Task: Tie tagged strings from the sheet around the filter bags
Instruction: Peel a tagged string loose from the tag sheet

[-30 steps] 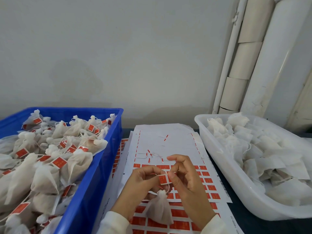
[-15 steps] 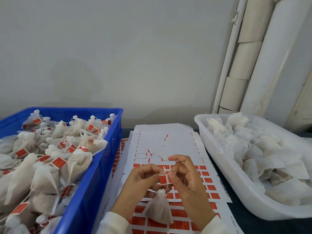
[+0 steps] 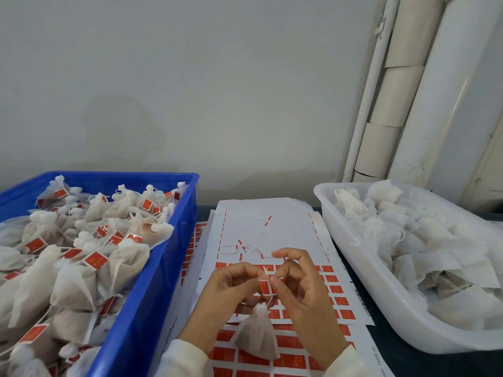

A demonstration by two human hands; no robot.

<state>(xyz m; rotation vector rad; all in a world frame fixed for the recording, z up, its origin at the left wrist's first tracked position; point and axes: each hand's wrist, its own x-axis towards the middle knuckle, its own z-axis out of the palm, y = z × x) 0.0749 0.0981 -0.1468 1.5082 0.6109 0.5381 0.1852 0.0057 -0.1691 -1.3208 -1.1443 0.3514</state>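
Nearest, a filter bag (image 3: 257,336) hangs at centre, above the tag sheet (image 3: 272,227) on the bench (image 3: 408,360). Left hand (image 3: 226,292) and right hand (image 3: 302,284), fingers curled, pinch a white string (image 3: 264,274) bearing a red tag (image 3: 265,286) over the bag's gathered neck. At 9 o'clock, a blue crate (image 3: 141,308) holds tied bags; at 3 o'clock, a white tub (image 3: 381,303) holds untied ones. Beyond, pipes (image 3: 394,104) at 1 o'clock.
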